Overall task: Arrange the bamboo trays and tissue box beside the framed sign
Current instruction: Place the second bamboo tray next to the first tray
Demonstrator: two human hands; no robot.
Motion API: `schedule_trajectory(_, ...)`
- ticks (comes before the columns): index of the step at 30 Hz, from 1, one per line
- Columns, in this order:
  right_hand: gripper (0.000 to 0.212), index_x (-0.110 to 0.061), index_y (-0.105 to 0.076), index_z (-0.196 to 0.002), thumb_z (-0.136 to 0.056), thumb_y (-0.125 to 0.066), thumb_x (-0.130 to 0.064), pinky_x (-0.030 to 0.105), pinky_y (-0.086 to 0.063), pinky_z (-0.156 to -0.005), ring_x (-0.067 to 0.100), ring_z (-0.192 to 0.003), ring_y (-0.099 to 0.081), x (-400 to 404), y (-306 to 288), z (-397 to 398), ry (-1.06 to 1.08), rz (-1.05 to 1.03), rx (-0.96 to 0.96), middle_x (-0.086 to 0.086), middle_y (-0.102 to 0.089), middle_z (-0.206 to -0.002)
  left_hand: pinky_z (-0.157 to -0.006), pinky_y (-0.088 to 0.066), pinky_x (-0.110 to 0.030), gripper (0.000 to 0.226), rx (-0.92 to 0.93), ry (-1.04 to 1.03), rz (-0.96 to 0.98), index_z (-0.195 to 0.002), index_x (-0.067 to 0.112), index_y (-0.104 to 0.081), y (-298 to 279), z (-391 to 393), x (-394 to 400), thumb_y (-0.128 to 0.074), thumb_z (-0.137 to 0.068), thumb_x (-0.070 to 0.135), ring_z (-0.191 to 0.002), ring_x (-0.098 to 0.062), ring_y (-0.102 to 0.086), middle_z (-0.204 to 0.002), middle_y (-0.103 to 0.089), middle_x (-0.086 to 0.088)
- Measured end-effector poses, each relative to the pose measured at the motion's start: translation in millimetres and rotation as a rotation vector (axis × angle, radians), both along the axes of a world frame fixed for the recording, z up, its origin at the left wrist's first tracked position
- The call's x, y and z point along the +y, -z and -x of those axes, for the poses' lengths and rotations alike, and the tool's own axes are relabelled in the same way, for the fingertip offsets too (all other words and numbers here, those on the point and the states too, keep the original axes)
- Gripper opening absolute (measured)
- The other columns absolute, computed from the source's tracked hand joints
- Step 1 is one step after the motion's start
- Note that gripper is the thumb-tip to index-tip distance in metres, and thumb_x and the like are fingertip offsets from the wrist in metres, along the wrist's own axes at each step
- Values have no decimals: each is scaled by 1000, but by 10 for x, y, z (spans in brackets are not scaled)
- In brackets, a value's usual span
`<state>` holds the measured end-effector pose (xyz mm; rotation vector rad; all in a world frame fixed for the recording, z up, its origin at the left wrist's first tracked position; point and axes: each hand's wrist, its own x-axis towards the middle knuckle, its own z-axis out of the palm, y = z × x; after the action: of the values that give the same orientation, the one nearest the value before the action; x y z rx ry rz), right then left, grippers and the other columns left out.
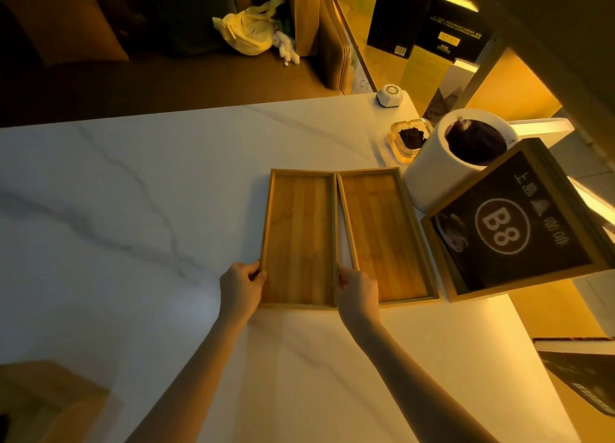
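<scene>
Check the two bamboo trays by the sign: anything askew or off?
Slightly. The left tray and right tray touch at the far end but splay apart toward the near end, leaving a wedge gap. Both hands, left hand and right hand, grip the left tray's near corners. No damage or spills visible.

Two bamboo trays lie on the one table (133,209): the left tray (298,239) between the two hands, the right tray (382,236) just beyond the right hand (357,291). The left hand (241,287) makes the second hand. One framed sign (519,222) stands right of the hands. Beyond it are one white pot (432,176), one glass ashtray (407,139) and one small white button (390,96). One wooden box (50,399) sits near left of the arms, blurred.
</scene>
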<state>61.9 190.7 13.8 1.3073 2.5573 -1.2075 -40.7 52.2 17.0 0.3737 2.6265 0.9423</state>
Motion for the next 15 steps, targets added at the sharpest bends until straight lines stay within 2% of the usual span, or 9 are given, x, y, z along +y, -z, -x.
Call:
schedule_trajectory(4,17,-7,-65,-90,-90,-48,-3,14,-39,-51,13,-67,-54,4,24,-32,-9,-34,19,3,-57,-73,-55,-34,-14,27,-6,-25,-22,-109,-1,-60,-4,-28,12,-57,-83,8,-70,-22,-52,-85,-65,-24)
schedule_trajectory(6,17,-6,-65,-92,-91,-48,-4,15,-39,-52,14,-68,-55,7,28,-33,-14,-38,31,3,-57,-73,-65,-40,-22,30,-9,-30,-25,-111,-1,-58,0,-30,7,-58,-83,9,-75,-29,-57,-91,-66,-26)
schedule_trajectory(9,16,-6,-63,-99,-91,-48,-6,22,-45,-60,16,-72,-56,-9,4,-45,-41,-51,32,7,-61,-81,-72,-42,-28,32,-4,-4,-5,-113,-1,-57,19,-32,-15,-57,-83,11,-84,-34,-61,-95,-66,-25)
schedule_trajectory(13,22,-8,-56,-112,-92,-48,-14,31,-50,-78,23,-95,-59,-97,-39,-163,-119,-120,35,10,-64,-104,-75,-48,-29,31,34,60,11,-114,1,-55,29,-118,-86,-54,-85,12,-77,-23,-54,-97,-63,-25)
schedule_trajectory(15,29,-7,-53,-119,-91,-48,-14,36,-48,-88,27,-108,-55,-185,-28,-291,-193,-239,50,12,-62,-117,-83,-47,-30,36,69,94,3,-121,2,-49,64,-238,-163,-53,-86,12,-93,-27,-57,-111,-58,-23)
